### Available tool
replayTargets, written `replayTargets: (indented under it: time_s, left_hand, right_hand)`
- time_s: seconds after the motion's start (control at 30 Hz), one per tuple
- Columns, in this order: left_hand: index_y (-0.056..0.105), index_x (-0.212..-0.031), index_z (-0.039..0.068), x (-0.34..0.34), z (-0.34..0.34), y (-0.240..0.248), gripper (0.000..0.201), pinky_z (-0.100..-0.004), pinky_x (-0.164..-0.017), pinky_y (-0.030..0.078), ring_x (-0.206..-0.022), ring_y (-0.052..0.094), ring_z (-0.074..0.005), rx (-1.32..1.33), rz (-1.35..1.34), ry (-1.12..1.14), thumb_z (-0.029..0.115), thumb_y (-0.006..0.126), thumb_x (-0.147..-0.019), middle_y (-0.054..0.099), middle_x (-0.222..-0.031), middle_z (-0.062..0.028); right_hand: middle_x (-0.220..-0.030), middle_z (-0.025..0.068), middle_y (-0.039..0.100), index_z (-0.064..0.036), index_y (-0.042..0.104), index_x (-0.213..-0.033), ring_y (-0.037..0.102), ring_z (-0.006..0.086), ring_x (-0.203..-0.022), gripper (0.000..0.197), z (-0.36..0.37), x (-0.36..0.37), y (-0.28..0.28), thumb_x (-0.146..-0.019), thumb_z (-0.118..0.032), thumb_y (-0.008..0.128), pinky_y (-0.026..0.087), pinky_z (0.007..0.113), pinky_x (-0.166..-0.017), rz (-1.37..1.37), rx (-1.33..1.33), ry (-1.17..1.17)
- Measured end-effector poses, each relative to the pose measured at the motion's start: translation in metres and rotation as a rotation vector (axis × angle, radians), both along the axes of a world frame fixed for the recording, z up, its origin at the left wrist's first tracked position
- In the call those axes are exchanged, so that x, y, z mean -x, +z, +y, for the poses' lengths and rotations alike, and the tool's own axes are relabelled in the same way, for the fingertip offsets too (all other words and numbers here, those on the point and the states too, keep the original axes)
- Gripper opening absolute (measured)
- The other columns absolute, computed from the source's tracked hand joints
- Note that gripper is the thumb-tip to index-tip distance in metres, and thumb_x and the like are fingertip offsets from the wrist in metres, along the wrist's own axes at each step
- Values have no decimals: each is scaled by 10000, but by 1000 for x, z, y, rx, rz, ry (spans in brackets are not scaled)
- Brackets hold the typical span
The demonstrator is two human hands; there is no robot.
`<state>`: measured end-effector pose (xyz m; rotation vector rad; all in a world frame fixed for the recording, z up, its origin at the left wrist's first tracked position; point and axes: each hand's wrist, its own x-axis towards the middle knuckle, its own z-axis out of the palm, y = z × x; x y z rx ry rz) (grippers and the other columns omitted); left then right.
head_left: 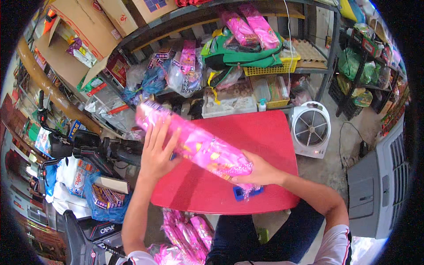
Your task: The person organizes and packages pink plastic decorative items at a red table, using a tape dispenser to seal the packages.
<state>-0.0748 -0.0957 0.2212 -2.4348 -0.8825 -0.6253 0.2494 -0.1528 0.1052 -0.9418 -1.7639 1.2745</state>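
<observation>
A long pink plastic pack of snack packets (194, 143) is held slantwise above a red table (260, 132). My left hand (155, 152) presses flat against its upper left part, fingers spread. My right hand (258, 170) grips its lower right end. A small blue object (242, 193) lies on the table just under my right hand. More pink packs (187, 234) lie in a heap below the table's near edge, by my knees.
A white fan (311, 129) stands right of the table. Shelves behind hold bags, pink packs (249, 28), a yellow basket (282, 68) and cartons. A motorbike (88, 150) stands at the left, a grey appliance (375, 185) at the right.
</observation>
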Motion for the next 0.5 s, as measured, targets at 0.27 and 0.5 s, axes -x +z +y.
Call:
replayTargets:
  time_s: [0.27,0.5]
  left_hand:
    - [424,-1471,-39,-41,85,-124,725,-467,-1151,365,-1349,475,-408,134,-997,146,166,755,-859,504,-1432,-248]
    - [598,-1252,-21,-63,83,-201,368,-461,-1040,442,-1163,583,-392,239,-1132,76,104,654,-910,620,-1218,-221]
  right_hand:
    - [-1141,104,704,1,535,-1370,701,180,-967,590,35,-2,3,-865,-122,814,571,353,-896,394,299,-163]
    - [-1069,120,711,18,587,-1293,715,209,-887,477,160,34,13,-932,-254,740,586,351,-788,415,342,-230]
